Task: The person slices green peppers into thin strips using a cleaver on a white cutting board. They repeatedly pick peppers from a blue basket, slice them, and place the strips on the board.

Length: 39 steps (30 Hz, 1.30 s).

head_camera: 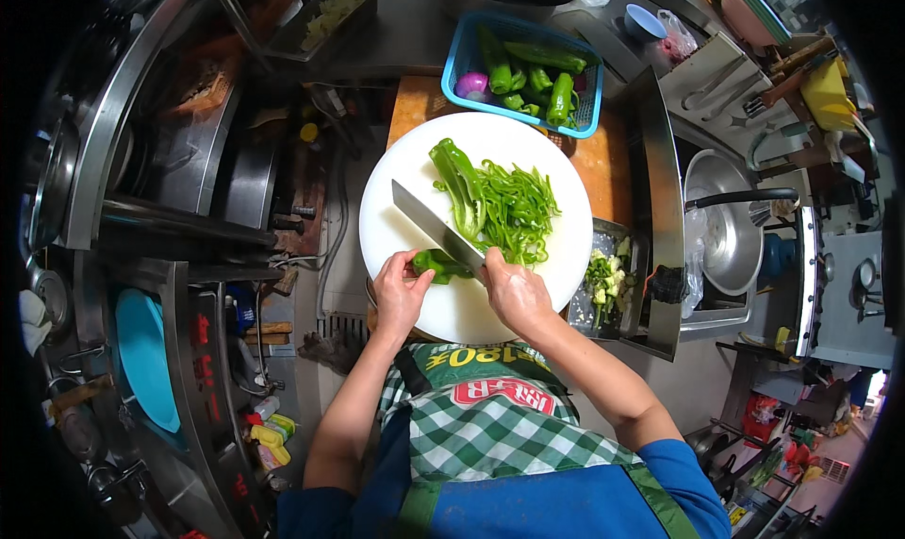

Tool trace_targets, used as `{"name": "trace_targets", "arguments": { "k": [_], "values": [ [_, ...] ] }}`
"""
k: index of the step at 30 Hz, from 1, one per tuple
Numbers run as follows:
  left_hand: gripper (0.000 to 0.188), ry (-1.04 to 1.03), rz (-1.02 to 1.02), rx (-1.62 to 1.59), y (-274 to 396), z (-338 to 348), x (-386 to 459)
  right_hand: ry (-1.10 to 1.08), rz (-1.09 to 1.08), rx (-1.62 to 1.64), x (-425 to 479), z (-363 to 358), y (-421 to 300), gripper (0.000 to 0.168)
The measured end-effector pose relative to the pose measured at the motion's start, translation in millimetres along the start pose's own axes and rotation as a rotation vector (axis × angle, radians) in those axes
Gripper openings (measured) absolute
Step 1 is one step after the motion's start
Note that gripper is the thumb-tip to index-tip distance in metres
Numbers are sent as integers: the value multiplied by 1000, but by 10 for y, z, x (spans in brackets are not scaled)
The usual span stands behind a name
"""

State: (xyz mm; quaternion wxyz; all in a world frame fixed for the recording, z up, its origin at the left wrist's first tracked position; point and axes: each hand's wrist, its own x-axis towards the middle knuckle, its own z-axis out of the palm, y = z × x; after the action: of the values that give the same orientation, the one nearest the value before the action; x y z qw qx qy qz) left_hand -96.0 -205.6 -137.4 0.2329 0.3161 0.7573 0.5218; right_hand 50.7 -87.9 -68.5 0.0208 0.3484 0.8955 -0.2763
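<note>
My right hand point(515, 289) grips the handle of a cleaver point(431, 219), its broad blade slanting up to the left. Under that blade lies a piece of green pepper point(437, 264), and my left hand point(403, 289) holds its left end. Both rest over a round white cutting board point(396, 221). Beyond the blade lies a long split pepper piece point(458, 185), cut side partly showing. Touching it on the right is a pile of shredded green pepper point(520, 210). The blade hides part of the held piece.
A blue plastic basket point(522, 116) with whole green peppers and a purple onion stands behind the board. To the right, a metal tray point(583, 313) holds chopped scraps, beside an upright steel panel point(661, 256). Further right is a sink with a steel basin point(721, 221).
</note>
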Motion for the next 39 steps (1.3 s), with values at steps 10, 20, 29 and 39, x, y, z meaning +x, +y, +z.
{"name": "trace_targets", "arguments": {
  "k": [10,20,29,39],
  "values": [
    [34,36,72,53,20,10,-12,-24,-25,-13,23,-6,-36,11],
    [31,81,116,142,-60,29,-16,34,-59,23,45,53,-46,20],
    [29,70,-4,99,-39,41,-29,-3,-33,17,14,66,-136,14],
    [14,86,40,14,-70,69,-51,60,-111,42,13,135,-69,20]
  ]
}}
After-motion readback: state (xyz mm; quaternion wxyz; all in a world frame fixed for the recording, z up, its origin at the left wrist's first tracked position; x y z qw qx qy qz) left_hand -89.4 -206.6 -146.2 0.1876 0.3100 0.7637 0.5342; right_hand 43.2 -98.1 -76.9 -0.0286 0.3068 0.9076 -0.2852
